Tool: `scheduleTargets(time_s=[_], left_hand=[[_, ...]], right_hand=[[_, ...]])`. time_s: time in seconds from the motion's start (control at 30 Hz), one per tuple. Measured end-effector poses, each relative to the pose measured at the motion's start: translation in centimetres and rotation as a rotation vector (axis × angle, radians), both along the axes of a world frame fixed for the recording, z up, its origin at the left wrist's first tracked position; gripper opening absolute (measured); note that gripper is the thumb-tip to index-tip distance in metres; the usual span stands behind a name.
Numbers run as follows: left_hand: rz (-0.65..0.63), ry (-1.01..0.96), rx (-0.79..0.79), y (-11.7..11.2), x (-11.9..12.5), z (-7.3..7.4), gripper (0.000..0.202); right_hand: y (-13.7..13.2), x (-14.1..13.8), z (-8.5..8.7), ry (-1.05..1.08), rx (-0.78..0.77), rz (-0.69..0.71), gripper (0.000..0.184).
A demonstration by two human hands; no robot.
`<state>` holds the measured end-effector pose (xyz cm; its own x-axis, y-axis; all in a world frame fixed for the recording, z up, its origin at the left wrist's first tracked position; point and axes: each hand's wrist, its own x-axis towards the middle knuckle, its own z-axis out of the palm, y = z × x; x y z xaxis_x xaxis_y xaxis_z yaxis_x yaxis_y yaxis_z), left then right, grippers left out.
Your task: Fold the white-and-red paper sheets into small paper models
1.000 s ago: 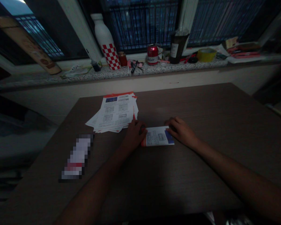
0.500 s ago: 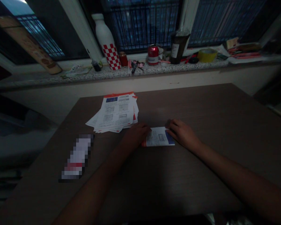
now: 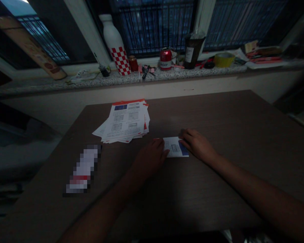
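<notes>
The small white rectangle of printed paper with a blue panel at its right end [image 3: 175, 147] lies flat at the centre of the frame, on the brown wood-grain table [image 3: 225, 118]. The left hand [image 3: 151, 156] covers the paper's left end; its fingers are extended and laid across the surface, with the thumb apart near the lower edge. The right hand [image 3: 198, 144] is positioned at the paper's upper right corner, fingers loosely bent, thumb against the blue panel; in the dim light it cannot be determined whether they pinch the paper. A fanned stack of white printed sheets with orange edges [image 3: 124, 123] lies left of centre, above the left forearm. A pixelated, pale rectangular object with dark edges [image 3: 83, 168] lies at the lower left.
</notes>
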<state>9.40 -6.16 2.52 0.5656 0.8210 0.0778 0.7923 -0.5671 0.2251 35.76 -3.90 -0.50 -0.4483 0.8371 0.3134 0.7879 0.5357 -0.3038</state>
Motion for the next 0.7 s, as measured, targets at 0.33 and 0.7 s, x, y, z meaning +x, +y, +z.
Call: scheduleTargets(time_s=[0.33, 0.7], left_hand=[[0.003, 0.04, 0.031, -1.1, 0.2, -1.3, 0.047], [-0.02, 0.005, 0.068, -1.2, 0.1, -1.7, 0.047]], right_hand=[[0.0, 0.0, -0.1, -0.042, 0.015, -0.015, 0.021], [-0.2, 0.0, 0.0, -0.012, 0.0, -0.015, 0.02]])
